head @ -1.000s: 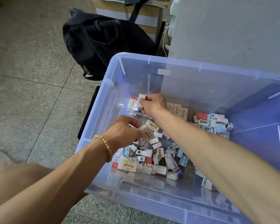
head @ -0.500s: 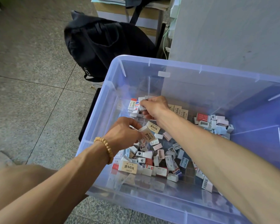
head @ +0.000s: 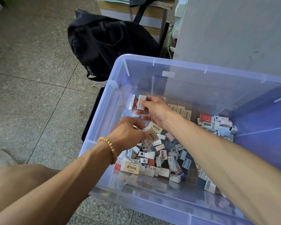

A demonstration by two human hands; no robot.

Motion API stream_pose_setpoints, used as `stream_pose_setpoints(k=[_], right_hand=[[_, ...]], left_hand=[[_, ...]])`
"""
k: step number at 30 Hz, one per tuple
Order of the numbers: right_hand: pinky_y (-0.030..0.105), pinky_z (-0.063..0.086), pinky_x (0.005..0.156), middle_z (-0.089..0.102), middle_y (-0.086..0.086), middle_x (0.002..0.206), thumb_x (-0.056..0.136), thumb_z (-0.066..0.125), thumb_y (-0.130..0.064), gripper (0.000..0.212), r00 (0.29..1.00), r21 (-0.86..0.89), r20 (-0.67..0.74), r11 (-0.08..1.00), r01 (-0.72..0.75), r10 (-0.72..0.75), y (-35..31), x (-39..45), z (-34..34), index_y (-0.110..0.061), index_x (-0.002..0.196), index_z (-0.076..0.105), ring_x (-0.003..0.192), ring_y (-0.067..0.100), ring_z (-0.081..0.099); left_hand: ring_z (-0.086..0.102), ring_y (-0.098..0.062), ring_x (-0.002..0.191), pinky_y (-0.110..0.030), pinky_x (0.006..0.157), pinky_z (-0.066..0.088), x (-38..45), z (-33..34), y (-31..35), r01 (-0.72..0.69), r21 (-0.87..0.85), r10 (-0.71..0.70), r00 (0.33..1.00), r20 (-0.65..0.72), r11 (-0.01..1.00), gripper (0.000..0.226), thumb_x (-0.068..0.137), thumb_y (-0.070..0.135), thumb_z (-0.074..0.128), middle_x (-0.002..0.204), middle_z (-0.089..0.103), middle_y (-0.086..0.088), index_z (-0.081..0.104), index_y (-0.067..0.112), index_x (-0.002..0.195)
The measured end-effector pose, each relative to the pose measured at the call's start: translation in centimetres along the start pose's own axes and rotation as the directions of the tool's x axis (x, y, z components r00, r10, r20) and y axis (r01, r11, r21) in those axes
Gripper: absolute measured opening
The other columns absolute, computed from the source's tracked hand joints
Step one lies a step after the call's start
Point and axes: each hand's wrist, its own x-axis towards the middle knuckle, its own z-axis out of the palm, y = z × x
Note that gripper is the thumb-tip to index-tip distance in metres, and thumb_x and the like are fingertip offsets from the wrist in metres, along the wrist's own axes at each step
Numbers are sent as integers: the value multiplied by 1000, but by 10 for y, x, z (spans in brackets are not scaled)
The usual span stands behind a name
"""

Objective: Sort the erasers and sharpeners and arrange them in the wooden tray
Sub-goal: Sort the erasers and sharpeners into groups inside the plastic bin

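Head view looks down into a clear plastic bin on a speckled tile floor. The bin's far rim runs close under a grey wall panel; its left wall stands beside a black backpack and a dark flat object on the floor. The right half of the bin floor lies bare and blue-tinted, leaving open room there, while both forearms cross the near rim.

Inside, a loose heap of erasers and sharpeners covers the near-left floor. A row of beige-sleeved erasers stands on edge by the far wall, and a cluster of pale sharpeners with one red-labelled eraser sits to the right of them. No wooden tray shows in view.

The right hand reaches to the far left corner, thumb and forefinger pinching a white eraser upright next to another white eraser that leans near the wall; its other fingers curl loosely beneath. The left hand, a beaded bracelet at the wrist, curls its fingers round a beige eraser just above the heap, below the right hand.
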Motion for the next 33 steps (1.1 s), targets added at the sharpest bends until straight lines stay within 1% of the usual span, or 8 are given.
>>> stream_pose_setpoints(k=[6, 9, 12, 16, 18, 22, 27, 33], right_hand=[[24, 59, 56, 73, 8, 75, 92, 70, -12, 6, 976, -42, -218, 999, -26, 16, 2, -5, -9, -14, 89, 65, 64, 19, 73], [25, 59, 58, 72, 7, 72, 90, 74, -14, 7, 976, -63, -215, 997, -35, 21, 0, -5, -10, -10, 90, 67, 60, 18, 73], [29, 62, 66, 72, 6, 72, 93, 70, -20, 13, 969, -248, -241, 969, -19, -43, -3, -1, -7, -7, 95, 70, 64, 16, 74], [27, 54, 57, 65, -3, 59, 95, 63, -31, 36, 910, -689, -224, 717, 106, -350, -1, 0, -10, -16, 63, 67, 59, 15, 66], [23, 38, 49, 50, -7, 49, 90, 66, -45, 50, 907, -754, -197, 649, 103, -373, -1, 1, -8, -18, 49, 53, 50, 15, 54], [24, 28, 45, 42, -5, 52, 81, 62, -70, 61, 898, -840, -172, 536, 80, -404, -6, 3, 7, -18, 55, 45, 50, 18, 47], [23, 27, 45, 47, -8, 56, 79, 62, -72, 58, 908, -814, -203, 578, 50, -366, -2, 8, 3, -21, 57, 45, 52, 14, 48], [24, 42, 55, 58, -13, 64, 88, 69, -41, 26, 906, -757, -159, 637, 143, -392, 10, 1, -18, -22, 70, 66, 65, 12, 60]], left_hand=[[65, -19, 76, -40, 79, 57, -1, -1, 0, -3, 8, 2, 1000, 11, 1000, 7, 86, 11, 70, 88, 75, -7, 66, 17, 85], [64, -17, 75, -34, 75, 56, -1, 0, 1, -5, 15, 5, 1000, 14, 1000, 9, 87, 10, 69, 87, 74, -6, 65, 17, 83], [64, -17, 76, -32, 74, 55, -3, 0, 1, -3, 14, 3, 1000, 17, 1000, 9, 88, 9, 68, 86, 74, -6, 65, 16, 83], [65, -18, 78, -34, 75, 56, -3, -1, 1, -2, 11, 2, 1000, 20, 1000, 8, 89, 10, 68, 86, 74, -5, 64, 16, 84], [66, -20, 80, -38, 79, 57, -3, 0, 1, -4, 17, 3, 1000, 19, 1000, 9, 88, 11, 68, 86, 74, -6, 64, 17, 83], [68, -22, 80, -39, 79, 57, -3, 0, 0, 0, 14, 0, 1000, 9, 1000, 10, 86, 11, 70, 86, 75, -7, 66, 18, 80], [70, -24, 86, -41, 80, 58, -2, 0, 0, -1, 18, 1, 1000, 11, 1000, 7, 85, 13, 71, 86, 75, -6, 67, 18, 82], [70, -27, 91, -43, 82, 57, -4, 1, 3, -12, 14, 11, 1000, 11, 1000, 6, 85, 20, 73, 87, 75, -7, 67, 17, 84]])
